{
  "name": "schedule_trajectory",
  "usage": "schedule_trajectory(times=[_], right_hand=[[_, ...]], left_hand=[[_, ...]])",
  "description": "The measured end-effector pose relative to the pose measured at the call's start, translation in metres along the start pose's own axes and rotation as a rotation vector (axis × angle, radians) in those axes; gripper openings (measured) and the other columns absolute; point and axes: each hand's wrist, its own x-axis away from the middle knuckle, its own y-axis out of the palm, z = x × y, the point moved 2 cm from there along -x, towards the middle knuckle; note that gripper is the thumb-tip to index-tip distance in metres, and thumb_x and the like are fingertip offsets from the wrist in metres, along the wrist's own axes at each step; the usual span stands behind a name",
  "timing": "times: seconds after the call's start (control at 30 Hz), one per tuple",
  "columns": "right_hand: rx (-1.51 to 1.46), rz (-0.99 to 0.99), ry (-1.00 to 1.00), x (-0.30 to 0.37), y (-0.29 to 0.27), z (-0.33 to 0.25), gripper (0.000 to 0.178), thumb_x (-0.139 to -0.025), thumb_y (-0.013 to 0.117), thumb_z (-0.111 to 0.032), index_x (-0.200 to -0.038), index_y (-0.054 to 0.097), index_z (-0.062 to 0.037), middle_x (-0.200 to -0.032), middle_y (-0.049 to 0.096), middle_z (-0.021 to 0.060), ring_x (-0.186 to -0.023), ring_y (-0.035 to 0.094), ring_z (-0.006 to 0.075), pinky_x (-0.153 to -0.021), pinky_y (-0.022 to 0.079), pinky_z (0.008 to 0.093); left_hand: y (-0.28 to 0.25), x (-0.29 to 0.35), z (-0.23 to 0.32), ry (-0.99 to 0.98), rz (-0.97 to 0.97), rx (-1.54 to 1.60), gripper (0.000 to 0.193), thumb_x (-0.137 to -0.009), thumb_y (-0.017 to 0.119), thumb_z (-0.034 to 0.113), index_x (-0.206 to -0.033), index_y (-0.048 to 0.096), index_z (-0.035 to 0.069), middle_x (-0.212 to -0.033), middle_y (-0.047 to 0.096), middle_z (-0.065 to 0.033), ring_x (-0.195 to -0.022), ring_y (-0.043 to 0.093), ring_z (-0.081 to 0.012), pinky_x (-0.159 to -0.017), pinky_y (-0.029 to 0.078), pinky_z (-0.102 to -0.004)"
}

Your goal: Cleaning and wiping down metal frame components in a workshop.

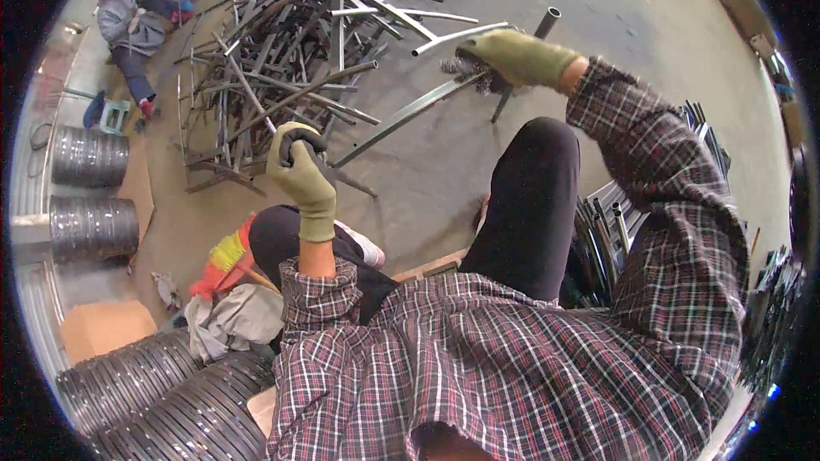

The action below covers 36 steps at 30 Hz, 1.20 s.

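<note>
My left hand [301, 172], in a pale green work glove with dark finger patches, is closed around a thin metal tube that shows beyond the fist. A square metal bar [408, 117] runs from near this hand up toward my right hand [517, 58]. The gloved right hand is curled over a grey, fuzzy wad of steel wool [461, 67] and presses it around the bar's far end. A round open-ended tube [547, 22] crosses there, seemingly joined to the bar. The glove hides the joint, and my right hand is slightly blurred.
A tangled heap of welded metal frames [282, 60] lies just ahead. More tubes [611, 222] stand beside my right leg. Coiled black bundles [90, 229] line the left, near a cardboard piece [107, 329] and a grey cloth [235, 322]. Another person [128, 26] sits at the far left.
</note>
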Motion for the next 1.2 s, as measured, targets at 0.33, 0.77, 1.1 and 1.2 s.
schedule_trajectory(times=[0.33,0.77,1.1,1.2], right_hand=[[0.580,-0.166,-0.116,0.019,-0.011,0.033,0.010,-0.069,0.067,-0.008,-0.079,0.063,-0.0061,-0.070,0.064,0.0101,-0.070,0.065,0.0289,-0.066,0.051,0.0393],[-0.447,0.233,-0.182,-0.098,0.036,-0.118,0.051,-0.065,0.083,-0.027,-0.106,0.057,-0.0086,-0.096,0.065,0.0167,-0.091,0.062,0.0359,-0.079,0.050,0.0422],[-0.553,0.337,-0.140,-0.132,0.074,-0.169,0.032,-0.068,0.072,-0.014,-0.097,0.062,-0.0052,-0.090,0.066,0.0172,-0.090,0.064,0.0348,-0.079,0.052,0.0412],[-0.404,0.249,-0.033,-0.131,0.074,-0.167,0.028,-0.068,0.073,-0.019,-0.090,0.064,-0.0061,-0.081,0.066,0.0164,-0.080,0.065,0.0359,-0.072,0.053,0.0426]], left_hand=[[0.008,-0.001,-0.003,0.049,-0.070,-0.074,0.017,-0.077,0.040,-0.005,-0.074,0.056,0.000,-0.070,0.055,-0.0019,-0.062,0.049,-0.0084,-0.059,0.041,-0.0233],[0.003,-0.020,-0.039,0.105,-0.212,0.036,0.025,-0.072,0.045,-0.011,-0.088,0.059,0.002,-0.096,0.061,-0.0061,-0.095,0.057,-0.0186,-0.090,0.044,-0.0302],[0.005,-0.009,-0.009,0.051,-0.222,-0.030,0.027,-0.074,0.041,-0.009,-0.092,0.061,-0.002,-0.100,0.066,-0.0118,-0.098,0.062,-0.0230,-0.093,0.045,-0.0318],[0.006,-0.006,-0.007,0.039,-0.194,-0.004,0.026,-0.073,0.041,-0.011,-0.088,0.061,-0.003,-0.094,0.066,-0.0112,-0.093,0.063,-0.0226,-0.088,0.047,-0.0319]])
